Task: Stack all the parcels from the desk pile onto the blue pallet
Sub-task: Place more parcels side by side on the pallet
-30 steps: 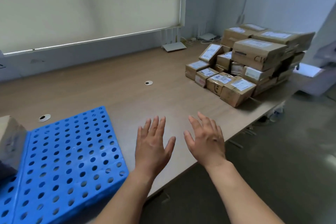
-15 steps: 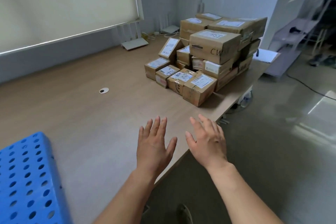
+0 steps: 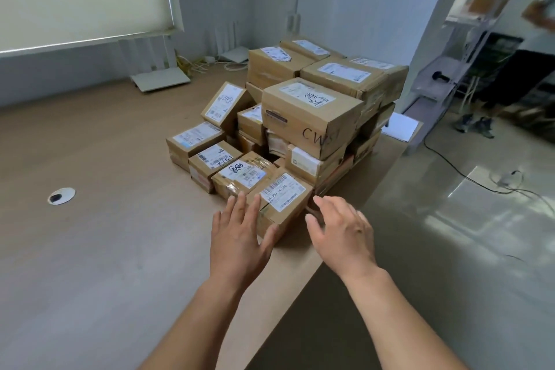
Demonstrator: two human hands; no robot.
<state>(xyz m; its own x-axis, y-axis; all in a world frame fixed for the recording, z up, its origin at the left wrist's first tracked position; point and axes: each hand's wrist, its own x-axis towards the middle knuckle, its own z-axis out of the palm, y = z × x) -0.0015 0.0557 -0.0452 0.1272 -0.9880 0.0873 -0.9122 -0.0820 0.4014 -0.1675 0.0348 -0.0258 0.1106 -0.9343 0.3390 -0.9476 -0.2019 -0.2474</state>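
We have turned from the blue pallet, now out of view, and our hands have come up to the pile [image 3: 312, 111]. That puts us at the start of a pick, with nothing lifted yet. The left hand [image 3: 237, 237] and right hand [image 3: 342, 234] flank the front parcel [image 3: 282, 198], fingers [image 3: 253, 207] straight and spread wide, holding nothing. The left thumb looks to be at its near face. The parcel lies flat on the surface [image 3: 105, 234] near the edge, one corner towards us. Its long axis seems to run from near left to far right.
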